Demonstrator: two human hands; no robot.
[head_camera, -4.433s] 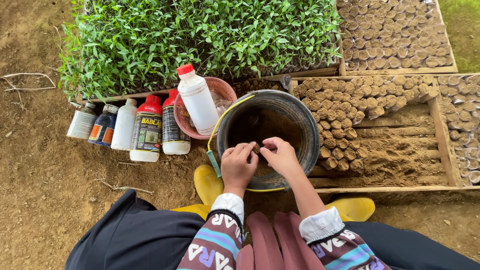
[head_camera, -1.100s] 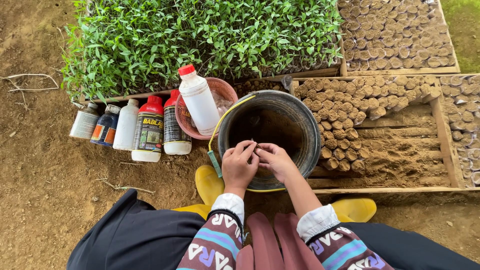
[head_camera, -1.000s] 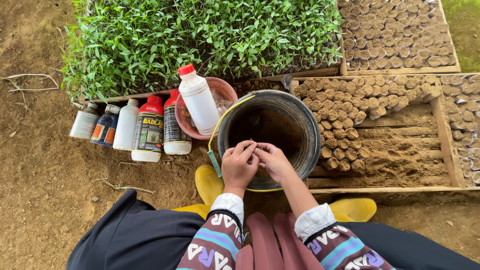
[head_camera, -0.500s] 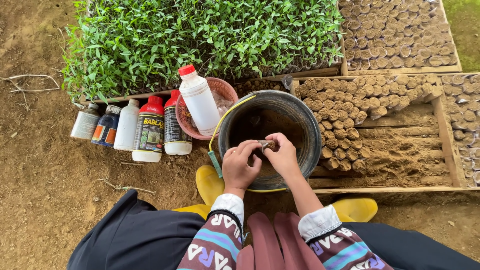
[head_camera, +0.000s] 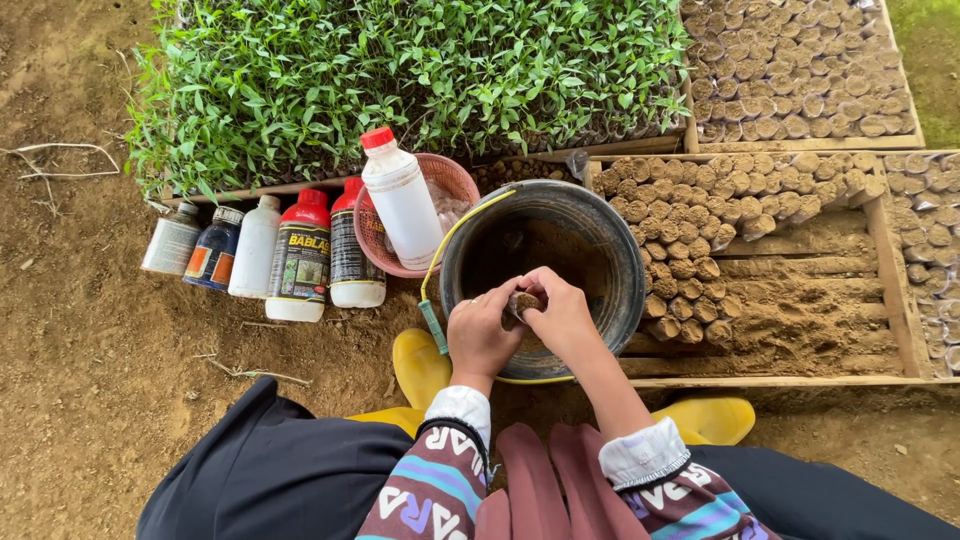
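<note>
Over the near rim of a dark bucket of soil (head_camera: 610, 250), both my hands meet around one small soil-filled plug (head_camera: 520, 301). My left hand (head_camera: 482, 334) cups it from the left and my right hand (head_camera: 560, 316) pinches it from the right. The bucket has a yellow handle with a green grip (head_camera: 434, 326). Right of the bucket, a wooden tray (head_camera: 890, 270) holds rows of similar soil plugs (head_camera: 690, 240) along its left and top, with loose soil in the rest.
A tray of green seedlings (head_camera: 400, 70) lies behind the bucket. Several bottles (head_camera: 290, 255) stand in a row at left, and a white red-capped bottle (head_camera: 400, 200) sits in a pink basket (head_camera: 455, 180). More plug trays (head_camera: 790, 60) are top right. Yellow boots (head_camera: 420, 365) flank my knees.
My hands have come closer together over the bucket rim, and the soil plug now shows between my fingers. Everything else stays where it was.
</note>
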